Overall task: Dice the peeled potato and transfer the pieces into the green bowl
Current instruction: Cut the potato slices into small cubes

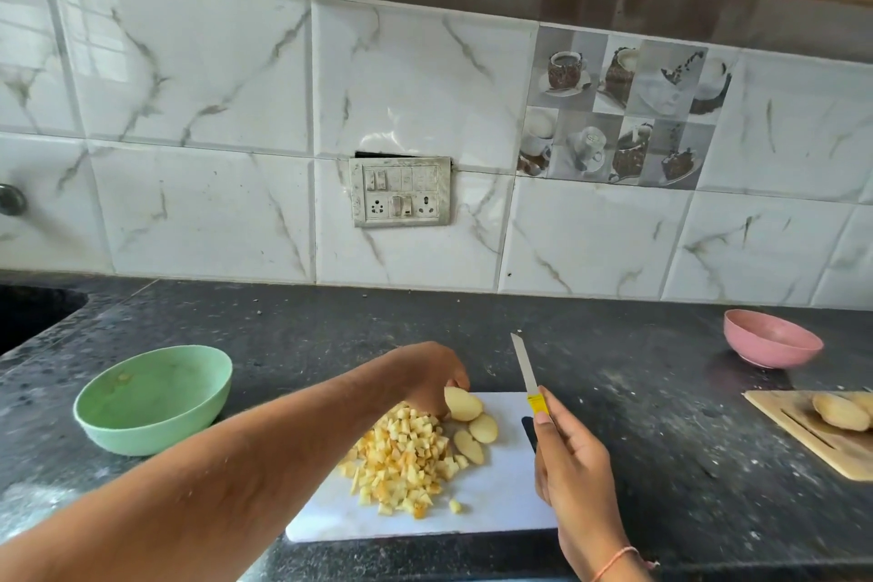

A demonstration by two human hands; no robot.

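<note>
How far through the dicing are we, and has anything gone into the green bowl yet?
Done: a large pile of diced potato sits on the white cutting board. In hand: the left hand holds a potato chunk beside two slices; the right hand holds the knife raised. Left: dicing these, then transfer; the green bowl looks nearly empty.

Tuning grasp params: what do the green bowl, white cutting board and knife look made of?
Green bowl: likely plastic or melamine; matte, uniform pastel, thick rounded rim. White cutting board: probably plastic; thin, flat, smooth, opaque white. Knife, held in the right hand: metal blade, pale grey with a sheen; handle looks like yellow plastic, mostly hidden.
</note>
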